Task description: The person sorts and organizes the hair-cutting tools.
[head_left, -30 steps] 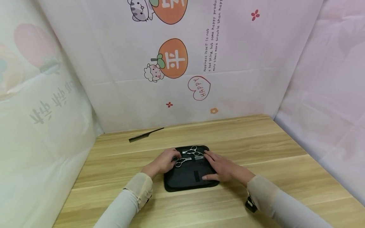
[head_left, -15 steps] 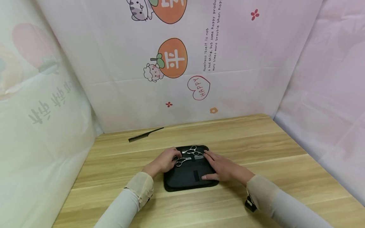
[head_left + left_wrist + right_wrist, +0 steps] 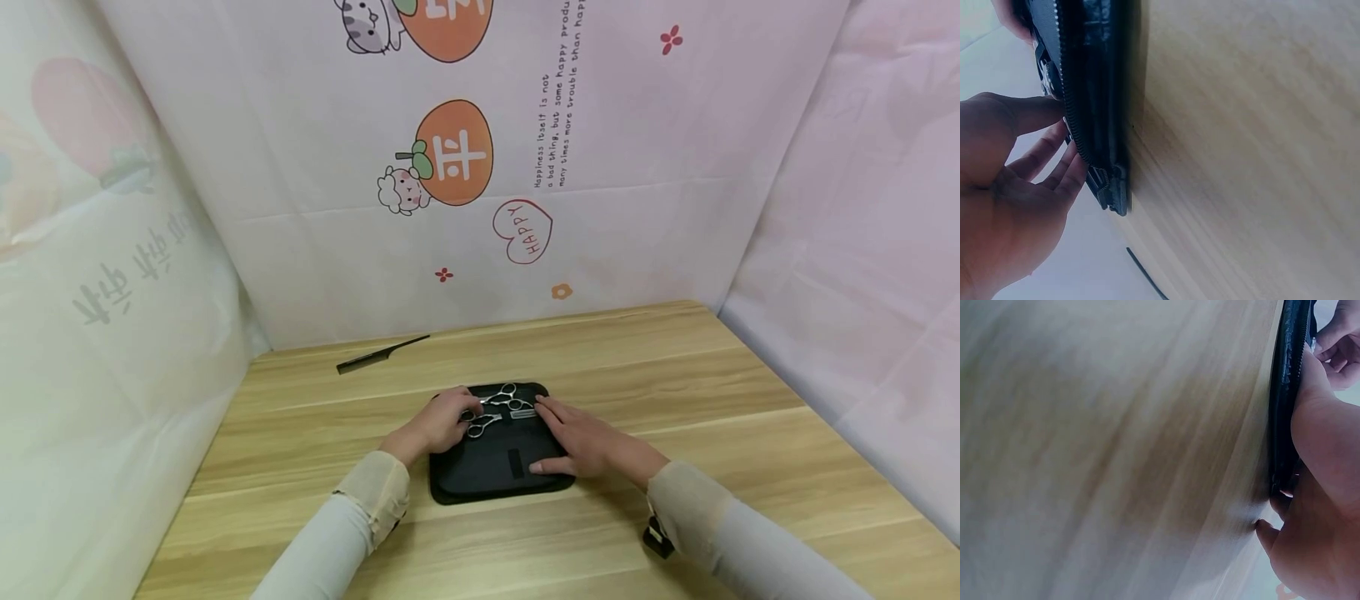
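Observation:
An unzipped black case [image 3: 480, 475] lies flat on the wooden table. At its left side my left hand [image 3: 444, 421] pinches a silver pair of scissors [image 3: 486, 423] by the finger rings; the blades point right, toward a small dark strap [image 3: 506, 414]. A second silver pair of scissors [image 3: 497, 396] lies just above, its rings to the right. My right hand [image 3: 585, 442] rests on the case's right edge with fingers spread. In the left wrist view, the thumb and fingers meet beside the case's zipper edge [image 3: 1079, 125]. The right wrist view shows my right hand [image 3: 1322, 469] along the case's side [image 3: 1286, 394].
A black tail comb [image 3: 367, 360] lies at the back left of the wooden table [image 3: 637, 367]. Printed white cloth [image 3: 337, 267] hangs behind and on both sides. A small black device [image 3: 657, 537] sits under my right wrist.
My left hand has shifted slightly to the right, and the lower scissors have moved right with it. The right hand, the case and the comb have stayed in place.

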`<state>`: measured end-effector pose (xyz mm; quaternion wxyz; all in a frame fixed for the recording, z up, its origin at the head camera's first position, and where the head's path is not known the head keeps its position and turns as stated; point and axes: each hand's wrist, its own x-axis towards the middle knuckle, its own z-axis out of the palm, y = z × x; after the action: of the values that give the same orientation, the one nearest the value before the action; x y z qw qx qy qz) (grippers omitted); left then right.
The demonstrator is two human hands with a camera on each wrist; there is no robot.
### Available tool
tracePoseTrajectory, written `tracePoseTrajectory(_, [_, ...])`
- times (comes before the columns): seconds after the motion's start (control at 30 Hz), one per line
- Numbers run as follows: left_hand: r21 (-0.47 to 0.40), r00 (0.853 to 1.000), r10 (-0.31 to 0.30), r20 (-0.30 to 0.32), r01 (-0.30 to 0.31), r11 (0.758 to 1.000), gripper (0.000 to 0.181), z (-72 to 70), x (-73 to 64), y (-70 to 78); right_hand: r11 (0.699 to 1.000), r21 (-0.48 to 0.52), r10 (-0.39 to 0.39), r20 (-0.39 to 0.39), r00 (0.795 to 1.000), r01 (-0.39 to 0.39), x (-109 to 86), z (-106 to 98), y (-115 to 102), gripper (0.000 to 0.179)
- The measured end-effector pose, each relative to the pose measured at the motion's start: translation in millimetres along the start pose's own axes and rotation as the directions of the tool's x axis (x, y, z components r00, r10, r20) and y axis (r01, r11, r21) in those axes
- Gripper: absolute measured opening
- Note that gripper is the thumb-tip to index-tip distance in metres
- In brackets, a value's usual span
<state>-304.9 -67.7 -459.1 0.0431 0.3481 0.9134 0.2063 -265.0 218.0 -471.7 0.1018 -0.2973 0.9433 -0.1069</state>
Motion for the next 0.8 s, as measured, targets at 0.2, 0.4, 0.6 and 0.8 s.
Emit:
tracePoseTrajectory(0.2, [0.001,1.000,0.005,-0.001,-0.005,1.000,0.025,-0.8,0.2,1.6,1.000,0.000,-0.012,-0.001,1.000,0.012,-0.4,-0.1,0.8,0.103])
tracePoseTrajectory(0.4, [0.007,1.000,0.004,0.005,-0.004,1.000,0.026,0.3,1.5,0.8,1.000,0.001,0.002,0.006,1.000,-0.002,-0.1,-1.2,-0.1,0.104])
tracePoseTrajectory(0.6, [0.025,1.000,-0.003,0.020,0.003,1.000,0.027,0.7,2.9,0.4,1.000,-0.005,0.004,-0.001,1.000,-0.004,1.3,0.6,1.5,0.105])
tracePoseTrajectory(0.8, [0.022,1.000,-0.008,0.024,0.008,1.000,0.027,-0.3,3.0,1.1,1.000,-0.009,0.005,0.000,1.000,-0.005,0.5,-1.4,-1.1,0.104])
